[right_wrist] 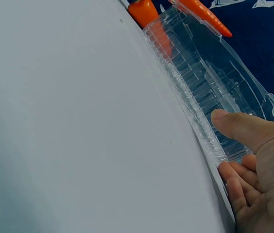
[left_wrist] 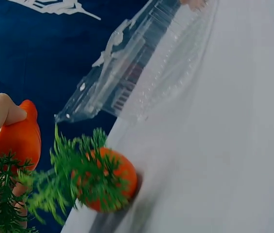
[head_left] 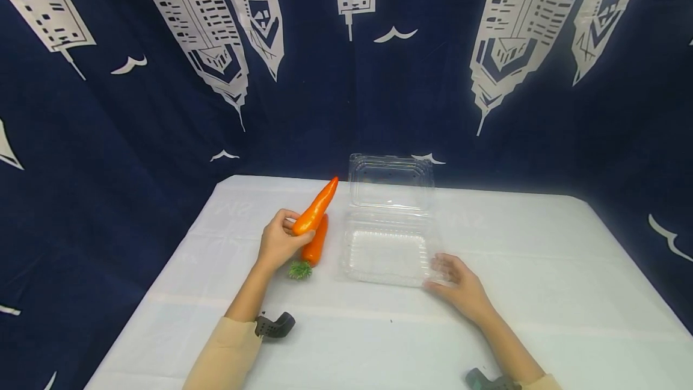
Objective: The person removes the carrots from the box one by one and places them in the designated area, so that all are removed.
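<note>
My left hand [head_left: 281, 239] grips an orange carrot [head_left: 316, 206] by its thick end, raised with the tip pointing up and away. In the left wrist view, green leafy tops [left_wrist: 8, 194] hang below the held carrot. A second carrot [head_left: 316, 245] lies on the table just under it, its leaves [head_left: 300, 269] toward me. Right of the carrots sits a clear plastic clamshell box [head_left: 390, 254] with its lid [head_left: 391, 182] raised at the back. My right hand [head_left: 457, 287] is at the box's near right corner, thumb and fingers spread apart around that corner.
A white cloth covers the table [head_left: 520, 245]. Behind it hangs a dark blue curtain [head_left: 346, 107] with white building prints. Dark wrist mounts [head_left: 275, 325] are strapped to both forearms.
</note>
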{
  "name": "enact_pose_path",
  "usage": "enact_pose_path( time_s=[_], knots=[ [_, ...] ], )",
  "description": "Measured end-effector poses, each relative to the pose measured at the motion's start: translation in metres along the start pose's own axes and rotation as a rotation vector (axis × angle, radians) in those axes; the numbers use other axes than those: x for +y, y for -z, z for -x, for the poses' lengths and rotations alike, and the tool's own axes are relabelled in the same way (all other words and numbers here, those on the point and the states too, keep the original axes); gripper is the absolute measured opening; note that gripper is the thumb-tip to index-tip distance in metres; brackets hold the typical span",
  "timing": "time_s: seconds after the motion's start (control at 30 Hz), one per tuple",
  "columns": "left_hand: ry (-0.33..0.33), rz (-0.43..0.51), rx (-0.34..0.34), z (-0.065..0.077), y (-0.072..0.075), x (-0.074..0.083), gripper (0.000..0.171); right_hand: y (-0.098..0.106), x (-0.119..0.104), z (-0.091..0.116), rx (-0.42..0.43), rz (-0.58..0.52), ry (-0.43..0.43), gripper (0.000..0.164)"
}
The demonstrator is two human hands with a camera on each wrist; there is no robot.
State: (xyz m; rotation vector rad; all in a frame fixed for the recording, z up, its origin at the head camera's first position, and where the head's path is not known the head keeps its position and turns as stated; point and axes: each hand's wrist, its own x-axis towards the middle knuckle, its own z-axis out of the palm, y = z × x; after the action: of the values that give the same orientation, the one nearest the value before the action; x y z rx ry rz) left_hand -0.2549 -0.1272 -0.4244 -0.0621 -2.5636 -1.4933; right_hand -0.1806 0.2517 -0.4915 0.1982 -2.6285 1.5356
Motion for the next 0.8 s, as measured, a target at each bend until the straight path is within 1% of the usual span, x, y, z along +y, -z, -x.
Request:
enact_pose_path(
  time_s=[0.2,0.37,0.43,0.63,0.8],
  knots=[
    [0.028,-0.016,0.039,0.003,0.005,-0.012,0.046,0.001,0.000,0.000,-0.007,-0.004,0.002,0.068],
    [0.059,-0.059,0.069,0.006,0.009,-0.022,0.046,0.001,0.001,0.000,-0.010,0.015,-0.025,0.070],
    [0.069,-0.076,0.075,0.007,0.010,-0.027,0.046,0.001,0.002,0.000,-0.009,0.020,-0.031,0.069],
    [0.100,-0.110,0.093,0.011,0.017,-0.040,0.045,0.000,0.001,0.000,-0.013,0.015,-0.015,0.067],
    [0.113,-0.124,0.091,0.014,0.021,-0.047,0.046,0.000,-0.001,0.001,-0.016,0.016,-0.031,0.070]
  ],
)
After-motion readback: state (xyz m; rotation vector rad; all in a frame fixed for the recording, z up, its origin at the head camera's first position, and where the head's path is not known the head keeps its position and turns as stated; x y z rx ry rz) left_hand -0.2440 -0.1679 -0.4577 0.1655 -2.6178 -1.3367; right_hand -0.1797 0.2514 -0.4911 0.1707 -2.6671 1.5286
